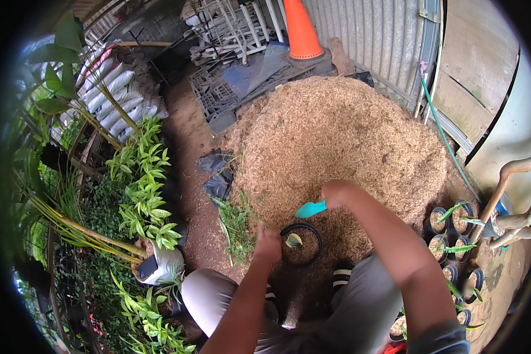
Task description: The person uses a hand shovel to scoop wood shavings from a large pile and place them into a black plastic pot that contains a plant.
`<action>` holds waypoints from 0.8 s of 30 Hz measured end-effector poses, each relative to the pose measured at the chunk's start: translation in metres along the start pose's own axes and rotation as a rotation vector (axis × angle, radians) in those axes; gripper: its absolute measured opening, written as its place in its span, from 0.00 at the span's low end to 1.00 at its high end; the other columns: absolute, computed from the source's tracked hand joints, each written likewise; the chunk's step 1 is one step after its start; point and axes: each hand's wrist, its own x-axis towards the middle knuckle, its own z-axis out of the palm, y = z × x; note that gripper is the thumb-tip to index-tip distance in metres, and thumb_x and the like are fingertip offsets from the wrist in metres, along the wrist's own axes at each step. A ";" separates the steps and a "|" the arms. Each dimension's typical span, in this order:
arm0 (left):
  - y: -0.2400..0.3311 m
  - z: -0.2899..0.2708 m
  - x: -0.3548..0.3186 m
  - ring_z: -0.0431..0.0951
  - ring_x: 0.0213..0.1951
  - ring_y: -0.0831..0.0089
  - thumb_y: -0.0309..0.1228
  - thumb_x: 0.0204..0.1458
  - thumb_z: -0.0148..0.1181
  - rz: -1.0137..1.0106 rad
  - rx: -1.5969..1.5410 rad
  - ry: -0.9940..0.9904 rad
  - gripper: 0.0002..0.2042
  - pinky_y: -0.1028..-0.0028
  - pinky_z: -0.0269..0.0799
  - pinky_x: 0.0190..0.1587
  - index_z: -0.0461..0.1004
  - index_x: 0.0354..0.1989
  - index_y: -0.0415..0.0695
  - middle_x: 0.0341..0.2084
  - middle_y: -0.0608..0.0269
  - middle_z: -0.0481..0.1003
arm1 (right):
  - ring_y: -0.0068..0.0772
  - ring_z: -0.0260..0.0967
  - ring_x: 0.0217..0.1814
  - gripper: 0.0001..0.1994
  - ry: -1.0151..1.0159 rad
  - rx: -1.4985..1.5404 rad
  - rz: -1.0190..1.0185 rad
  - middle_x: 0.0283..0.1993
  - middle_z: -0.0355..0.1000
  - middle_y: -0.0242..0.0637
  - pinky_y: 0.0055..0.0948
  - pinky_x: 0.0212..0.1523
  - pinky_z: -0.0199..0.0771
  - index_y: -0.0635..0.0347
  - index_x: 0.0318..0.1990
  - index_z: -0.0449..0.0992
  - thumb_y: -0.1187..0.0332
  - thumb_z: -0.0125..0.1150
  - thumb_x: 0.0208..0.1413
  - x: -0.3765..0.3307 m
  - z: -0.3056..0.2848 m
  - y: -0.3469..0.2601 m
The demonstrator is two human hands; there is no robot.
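Note:
My right hand (338, 193) is closed around the handle of a teal hand trowel (311, 209). The trowel's blade points left, just above the far rim of a round black plant pot (320, 248). Inside the pot a small yellow-green leaf (294, 240) stands up from brown filling. At the pot's left rim is my left hand (268, 244), its fingers curled closed; what they hold, if anything, is hidden. Beyond the pot rises a large heap of light-brown chaff-like material (342, 130). Cut green weeds (236, 227) lie left of my left hand.
Several small potted plants (454, 236) stand at right, near a bare branch (504, 183). A green hose (445, 135) runs down the wall. Behind the heap is an orange cone (302, 32). Leafy plants (144, 189) and a phone (148, 267) on a white bag are at left.

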 end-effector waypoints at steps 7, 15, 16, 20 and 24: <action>-0.020 0.013 -0.001 0.71 0.60 0.56 0.43 0.56 0.56 -0.381 -0.498 -0.188 0.23 0.46 0.61 0.62 0.72 0.55 0.42 0.57 0.50 0.72 | 0.46 0.79 0.41 0.10 0.032 0.048 -0.009 0.40 0.80 0.47 0.43 0.41 0.77 0.61 0.38 0.83 0.70 0.61 0.49 0.009 0.010 0.017; 0.024 0.040 -0.001 0.81 0.45 0.52 0.48 0.57 0.55 -0.566 -0.827 -0.193 0.20 0.52 0.74 0.48 0.77 0.46 0.45 0.40 0.51 0.80 | 0.42 0.77 0.42 0.13 -0.027 0.127 0.021 0.40 0.79 0.43 0.41 0.43 0.75 0.51 0.47 0.84 0.65 0.64 0.53 -0.011 0.006 0.018; 0.026 0.042 0.002 0.81 0.44 0.52 0.49 0.57 0.56 -0.572 -0.834 -0.176 0.20 0.53 0.75 0.47 0.77 0.46 0.46 0.39 0.52 0.80 | 0.41 0.77 0.43 0.14 -0.022 0.134 0.024 0.41 0.79 0.43 0.41 0.43 0.75 0.49 0.48 0.84 0.65 0.64 0.53 -0.013 0.005 0.018; 0.026 0.049 0.013 0.81 0.43 0.53 0.50 0.55 0.59 -0.596 -0.839 -0.190 0.20 0.53 0.75 0.45 0.77 0.46 0.47 0.36 0.56 0.81 | 0.39 0.76 0.44 0.15 -0.031 0.145 0.018 0.42 0.79 0.41 0.39 0.44 0.74 0.48 0.49 0.84 0.64 0.64 0.54 -0.016 0.000 0.010; 0.026 0.044 0.022 0.82 0.42 0.54 0.50 0.53 0.63 -0.607 -0.860 -0.274 0.20 0.54 0.75 0.45 0.77 0.44 0.46 0.34 0.55 0.81 | 0.37 0.76 0.42 0.14 -0.128 0.108 0.017 0.39 0.80 0.40 0.38 0.43 0.74 0.50 0.47 0.84 0.62 0.65 0.53 -0.003 0.009 0.005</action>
